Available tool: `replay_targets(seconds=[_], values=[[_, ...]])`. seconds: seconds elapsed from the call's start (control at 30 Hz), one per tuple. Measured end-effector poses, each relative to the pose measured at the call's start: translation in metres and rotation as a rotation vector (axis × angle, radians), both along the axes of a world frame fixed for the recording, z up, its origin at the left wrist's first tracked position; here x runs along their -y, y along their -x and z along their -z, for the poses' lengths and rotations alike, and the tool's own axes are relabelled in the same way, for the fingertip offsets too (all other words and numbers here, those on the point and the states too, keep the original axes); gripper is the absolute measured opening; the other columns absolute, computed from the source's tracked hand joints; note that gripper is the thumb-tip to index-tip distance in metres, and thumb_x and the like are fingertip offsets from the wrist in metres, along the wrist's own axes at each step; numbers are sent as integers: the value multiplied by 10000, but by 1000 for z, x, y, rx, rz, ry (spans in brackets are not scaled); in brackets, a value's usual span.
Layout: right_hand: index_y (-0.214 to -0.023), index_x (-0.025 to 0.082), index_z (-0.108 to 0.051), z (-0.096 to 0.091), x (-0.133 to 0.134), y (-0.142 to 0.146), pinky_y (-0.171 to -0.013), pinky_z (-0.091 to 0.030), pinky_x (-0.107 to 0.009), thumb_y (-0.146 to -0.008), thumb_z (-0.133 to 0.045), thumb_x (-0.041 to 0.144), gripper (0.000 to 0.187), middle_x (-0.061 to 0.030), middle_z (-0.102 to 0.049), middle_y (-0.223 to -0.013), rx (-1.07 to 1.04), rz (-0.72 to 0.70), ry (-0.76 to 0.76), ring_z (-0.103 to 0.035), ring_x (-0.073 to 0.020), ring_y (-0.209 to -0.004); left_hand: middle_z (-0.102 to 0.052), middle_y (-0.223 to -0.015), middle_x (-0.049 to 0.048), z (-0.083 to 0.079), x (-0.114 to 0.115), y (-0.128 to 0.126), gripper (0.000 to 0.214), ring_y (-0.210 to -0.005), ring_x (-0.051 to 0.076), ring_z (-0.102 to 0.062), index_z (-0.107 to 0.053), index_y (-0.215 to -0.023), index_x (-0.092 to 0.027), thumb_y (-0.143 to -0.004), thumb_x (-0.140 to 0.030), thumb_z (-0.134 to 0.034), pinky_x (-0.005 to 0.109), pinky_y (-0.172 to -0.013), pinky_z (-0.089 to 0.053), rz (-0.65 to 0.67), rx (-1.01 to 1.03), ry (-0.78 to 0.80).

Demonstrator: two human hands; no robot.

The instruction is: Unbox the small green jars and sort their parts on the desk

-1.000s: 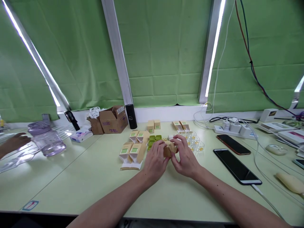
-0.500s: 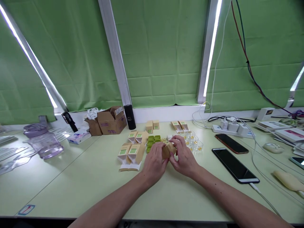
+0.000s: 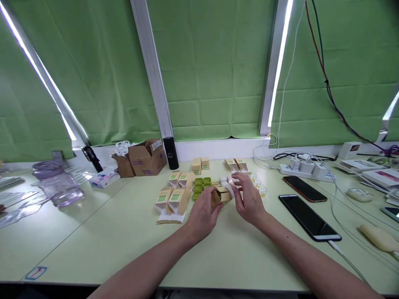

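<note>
My left hand (image 3: 204, 211) grips a small brown cardboard box (image 3: 222, 196) just above the pale green table (image 3: 124, 241), one end of the box open. My right hand (image 3: 249, 201) is right of the box, fingers curled, pinching its white flap or insert (image 3: 231, 187). Behind the box lie several green square trays (image 3: 202, 182) and several clear little cups (image 3: 259, 187) with yellow dots. Flat kraft boxes with green labels (image 3: 174, 199) lie left of my hands.
Two phones (image 3: 308, 220) (image 3: 304, 187) lie at the right near a power strip (image 3: 304, 168) with cables. A black cylinder (image 3: 170, 153) and an open cardboard carton (image 3: 146, 157) stand by the window sill. A clear purple jug (image 3: 57, 185) sits at far left.
My right hand has shifted up and to the right, drawing the white piece out from the box. The other person's hand at the far left has gone from view.
</note>
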State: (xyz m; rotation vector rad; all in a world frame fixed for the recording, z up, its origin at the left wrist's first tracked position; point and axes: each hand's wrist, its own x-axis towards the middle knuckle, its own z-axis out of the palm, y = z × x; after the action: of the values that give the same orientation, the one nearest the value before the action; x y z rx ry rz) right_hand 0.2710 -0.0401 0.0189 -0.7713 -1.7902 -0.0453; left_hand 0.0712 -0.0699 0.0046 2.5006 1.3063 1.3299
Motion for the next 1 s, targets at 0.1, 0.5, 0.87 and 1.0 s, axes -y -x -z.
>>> replay_targets(seconds=[0.1,0.5,0.87,1.0], values=[[-1346,244,-470,-2,-4,-6,-846,-620,-452,-1000,-498,200,350,-150,-580,-1297,16,21,-88,-621,-283,-1168,-629,-1268,128,-4,1,0,432,-1187,277,-634,-449,-1327,-230,-934,-183,-621,486,-996,-560,24,9,-8],[-1384,262,-542,1,-17,-17,-987,-584,-504,-885,-374,-27,601,-131,-619,-1288,120,-72,-228,-607,-269,-1245,-559,-1441,144,-5,0,1,635,-1352,296,-545,-354,-1521,-258,-941,-139,-585,555,-1112,-494,32,22,37],[-1225,230,-595,7,-9,-3,-752,-576,-398,-908,-455,37,396,-75,-731,-966,221,-18,-136,-687,-248,-888,-516,-1477,143,4,-6,3,653,-1390,297,-520,-363,-1527,-268,-928,-145,-590,505,-1039,-561,39,134,117],[-1222,231,-588,1,-1,2,-736,-546,-382,-961,-464,84,324,-72,-704,-941,198,-59,-109,-657,-246,-880,-508,-1489,149,6,-8,4,661,-1397,304,-514,-361,-1528,-260,-920,-142,-591,503,-1029,-570,21,148,109]])
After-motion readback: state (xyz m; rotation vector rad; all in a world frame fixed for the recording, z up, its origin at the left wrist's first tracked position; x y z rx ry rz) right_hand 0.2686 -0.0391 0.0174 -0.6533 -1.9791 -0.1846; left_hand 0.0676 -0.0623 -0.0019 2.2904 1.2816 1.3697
